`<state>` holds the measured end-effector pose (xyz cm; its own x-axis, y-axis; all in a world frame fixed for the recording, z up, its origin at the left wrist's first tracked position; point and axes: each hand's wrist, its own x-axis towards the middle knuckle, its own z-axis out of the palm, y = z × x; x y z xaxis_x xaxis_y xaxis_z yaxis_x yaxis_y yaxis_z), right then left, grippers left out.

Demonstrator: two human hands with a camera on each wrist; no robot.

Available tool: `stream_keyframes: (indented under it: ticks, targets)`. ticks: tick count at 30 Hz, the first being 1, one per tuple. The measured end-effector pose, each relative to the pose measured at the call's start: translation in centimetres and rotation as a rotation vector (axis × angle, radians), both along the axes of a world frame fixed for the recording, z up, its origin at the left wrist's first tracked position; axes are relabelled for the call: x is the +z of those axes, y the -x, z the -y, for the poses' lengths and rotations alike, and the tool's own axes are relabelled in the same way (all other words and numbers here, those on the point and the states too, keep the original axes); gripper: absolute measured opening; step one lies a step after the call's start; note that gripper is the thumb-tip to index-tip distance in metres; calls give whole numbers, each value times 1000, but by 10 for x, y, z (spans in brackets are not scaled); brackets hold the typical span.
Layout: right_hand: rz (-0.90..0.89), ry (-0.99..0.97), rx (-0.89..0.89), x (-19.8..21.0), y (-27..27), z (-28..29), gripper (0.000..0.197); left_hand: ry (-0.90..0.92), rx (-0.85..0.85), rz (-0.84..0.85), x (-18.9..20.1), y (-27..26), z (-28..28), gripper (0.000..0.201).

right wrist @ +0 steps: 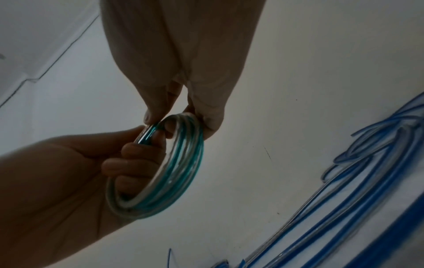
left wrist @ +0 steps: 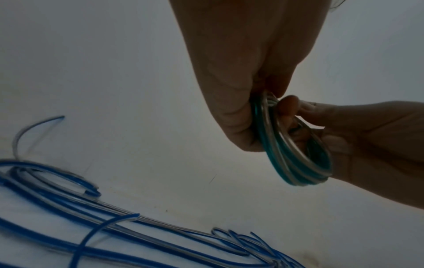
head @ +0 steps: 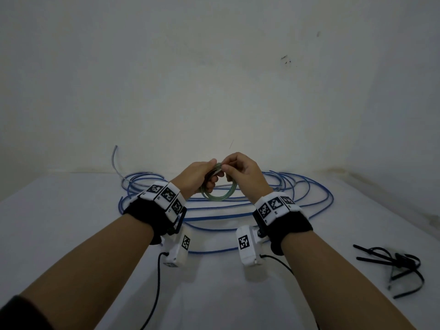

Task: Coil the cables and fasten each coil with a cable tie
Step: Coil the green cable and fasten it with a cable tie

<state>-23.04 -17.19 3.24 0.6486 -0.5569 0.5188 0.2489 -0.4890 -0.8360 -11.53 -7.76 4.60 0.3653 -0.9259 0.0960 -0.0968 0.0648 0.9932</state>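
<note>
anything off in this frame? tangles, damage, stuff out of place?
Nothing damaged or spilled. The green coil is neat, held by the left hand and pinched at the top by the right hand, with no tie on it yet. The blue cable sprawls in loose loops on the table. The black cable ties lie in a jumble, right.

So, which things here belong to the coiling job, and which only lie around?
For the job: green coil, gripped by left hand and pinched by right hand; blue cable; black cable ties.
Lying about: white table, wrist camera leads.
</note>
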Motion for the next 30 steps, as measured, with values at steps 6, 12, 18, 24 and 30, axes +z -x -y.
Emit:
stream_keyframes:
  ticks: [6, 12, 18, 24, 30]
  targets:
    - [58, -91, -103, -4, 15, 14, 20, -56, -134, -137, 2, 12, 12, 39]
    - [-49, 24, -115, -4, 46, 28, 13, -23, -58, 75, -1, 36, 35, 39]
    - [-45, 63, -255, -2, 81, 48, 20, -42, -178, 30, -6, 67, 64, 43]
    - [-74, -23, -282, 1, 135, 65, 13, -47, -284, 3, -3, 113, 94, 38]
    - [-453, -54, -539, 11, 211, 92, 9, -20, -272, 55, -14, 156, 119, 37]
